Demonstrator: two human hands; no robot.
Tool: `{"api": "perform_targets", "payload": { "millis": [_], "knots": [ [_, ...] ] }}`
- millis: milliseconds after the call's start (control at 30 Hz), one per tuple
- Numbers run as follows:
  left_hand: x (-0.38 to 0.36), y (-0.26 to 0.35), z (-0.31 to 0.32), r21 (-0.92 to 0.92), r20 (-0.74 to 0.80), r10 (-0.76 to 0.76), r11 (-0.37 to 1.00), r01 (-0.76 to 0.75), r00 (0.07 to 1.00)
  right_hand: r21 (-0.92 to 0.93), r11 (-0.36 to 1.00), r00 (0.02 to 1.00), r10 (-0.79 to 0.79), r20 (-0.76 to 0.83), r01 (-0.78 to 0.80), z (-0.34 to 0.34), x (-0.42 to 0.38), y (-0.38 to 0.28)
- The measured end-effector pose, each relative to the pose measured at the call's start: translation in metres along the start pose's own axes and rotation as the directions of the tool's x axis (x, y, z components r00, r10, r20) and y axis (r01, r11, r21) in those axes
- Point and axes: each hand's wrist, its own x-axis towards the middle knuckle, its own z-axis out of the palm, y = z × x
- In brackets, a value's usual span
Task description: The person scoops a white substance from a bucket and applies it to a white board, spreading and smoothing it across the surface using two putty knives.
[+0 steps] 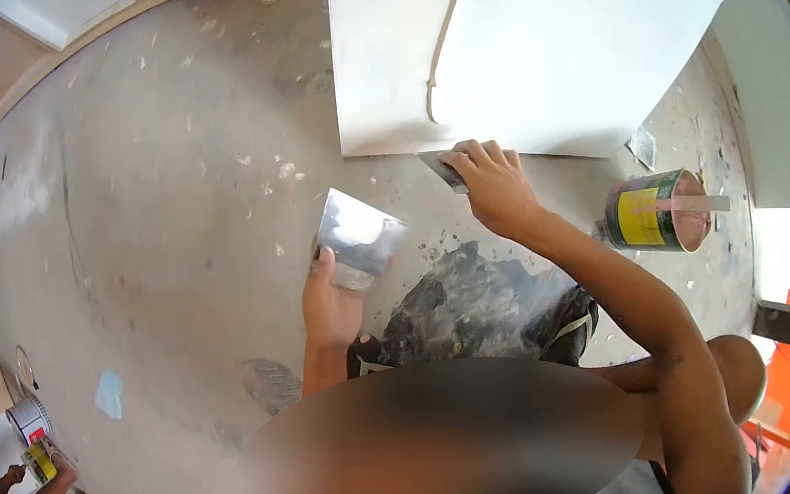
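My left hand (329,302) grips a square, shiny metal putty plate (360,237) by its near edge, thumb on top, with smears across its face. Farther right, my right hand (495,184) is closed round a dark flat scraper (443,169). The scraper is right at the lower edge of a large white panel (550,53), and the fingers overlap that edge. On the panel's face a raised, curved strip of filler (446,33) runs down towards the scraper. Most of the scraper's near end is hidden under my fingers.
At the right, a green and yellow can (643,215) lies on its side, a flat stick (707,202) across its mouth. Dark smudges (473,297) mark the concrete floor (176,197). Another person's hands (59,481) hold a can at the lower left, near a blue scrap (109,393).
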Motion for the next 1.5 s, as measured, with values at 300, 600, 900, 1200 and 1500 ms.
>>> {"api": "perform_targets", "payload": {
  "millis": [300,600,900,1200,1500],
  "knots": [
    [0.044,-0.023,0.034,-0.133,0.062,-0.213,0.966,0.22,0.975,0.522,0.351,0.617,-0.266,-0.741,0.778,-0.013,-0.04,-0.055],
    [0.036,0.005,0.072,-0.035,0.442,0.02,0.999,-0.005,0.897,0.916,0.258,0.851,0.356,-0.386,0.308,-0.025,-0.019,-0.007],
    [0.048,0.025,0.13,0.35,0.92,0.133,0.144,-0.926,0.369,0.601,-0.789,0.894,0.172,0.413,-0.126,-0.1,-0.047,-0.047],
    [0.031,0.029,0.074,0.478,0.758,-0.312,-0.333,-0.813,0.573,0.909,0.384,0.86,0.398,-0.319,0.16,-0.192,0.009,0.021],
    [0.019,0.008,0.057,0.684,0.709,-0.149,-0.095,-0.724,0.689,-0.328,0.926,0.548,-0.179,-0.817,-0.187,-0.237,0.126,0.042]
  ]
}}
